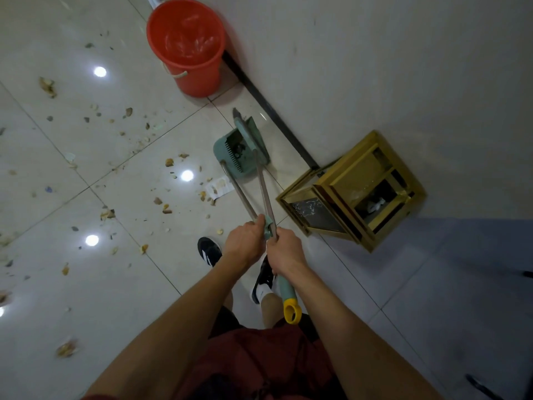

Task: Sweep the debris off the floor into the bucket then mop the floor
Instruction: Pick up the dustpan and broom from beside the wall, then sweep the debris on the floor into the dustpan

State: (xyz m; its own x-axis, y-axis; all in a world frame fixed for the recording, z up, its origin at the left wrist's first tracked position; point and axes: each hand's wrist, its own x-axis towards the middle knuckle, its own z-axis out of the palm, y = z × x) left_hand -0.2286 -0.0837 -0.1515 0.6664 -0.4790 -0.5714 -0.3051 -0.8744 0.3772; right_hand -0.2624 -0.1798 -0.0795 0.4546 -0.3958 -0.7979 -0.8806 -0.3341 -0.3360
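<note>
L hand (245, 241) curls round the top of the dustpan pole (239, 194); R hand (284, 249) curls round the broom pole (265, 192), just beside it. The two hands nearly touch, w/ a teal clip (268, 226) showing between them. Broom handle end, teal w/ a yellow cap (292, 310), sticks out behind R hand, toward the body.

Both poles run away from the hands and spread apart into a narrow V. At the far ends: teal dustpan (236, 153) on the floor (161, 267), comb teeth along its near edge, and the broom head (251, 131) standing in or against it, can't tell which. Some dark bits lie inside the pan.

Red bucket (187, 50) stands well beyond the pan, up against the wall (375, 67), w/ clear crumpled plastic inside and a rope handle hanging at its side.

Debris (109, 213), brownish scraps and chips, is scattered over the glossy tiles to the L of the hands and the pan; a paper slip (219, 187) lies near the dustpan pole.

Gold-framed glass box (354, 192) sits just R of the hands, by the wall. Two dark shoes (209, 251) show below the hands; dark red shorts (259, 362) near the bottom edge.
</note>
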